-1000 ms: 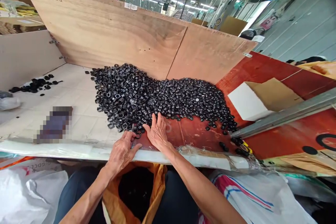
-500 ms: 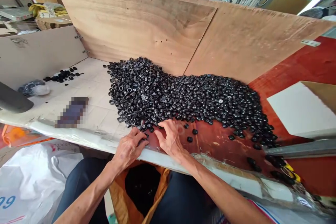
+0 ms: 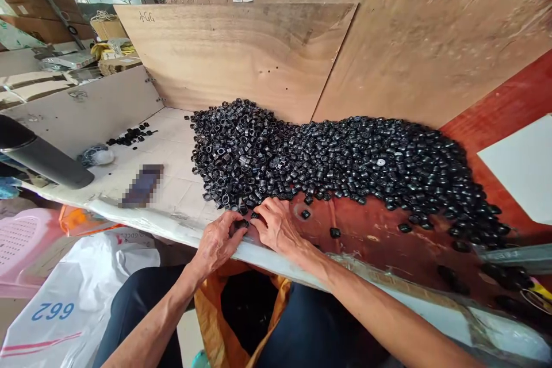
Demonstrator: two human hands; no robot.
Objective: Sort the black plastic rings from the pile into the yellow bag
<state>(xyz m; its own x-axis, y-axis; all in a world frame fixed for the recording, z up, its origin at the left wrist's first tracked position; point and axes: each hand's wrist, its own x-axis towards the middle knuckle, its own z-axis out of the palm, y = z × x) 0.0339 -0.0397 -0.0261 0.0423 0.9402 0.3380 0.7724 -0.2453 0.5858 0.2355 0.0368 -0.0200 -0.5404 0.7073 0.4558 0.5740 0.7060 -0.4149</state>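
1. Plywood boards stand upright along the far edge of the table, meeting at a seam and leaning slightly back.
2. The table has a white tiled surface on its left part and a red-brown board on its right part. A plastic-wrapped strip runs along its near edge.
3. Below the near edge, an orange sack hangs open in front of the person's dark trousers. A white plastic sack printed 662 lies to the left, with a pink plastic basket beyond it.
4. A long pile of black rings lies across the middle of the table, against the plywood boards, running from the tiles onto the red board.
5. On the tiles, left of the pile, lie a small heap of black pieces and a blurred flat object. A dark tube sits near the left edge.
6. The left hand rests at the near edge, its fingers curled closed around a small black ring at the pile's near tip.
7. The right hand lies just beside it, open, its fingertips touching the rings there.
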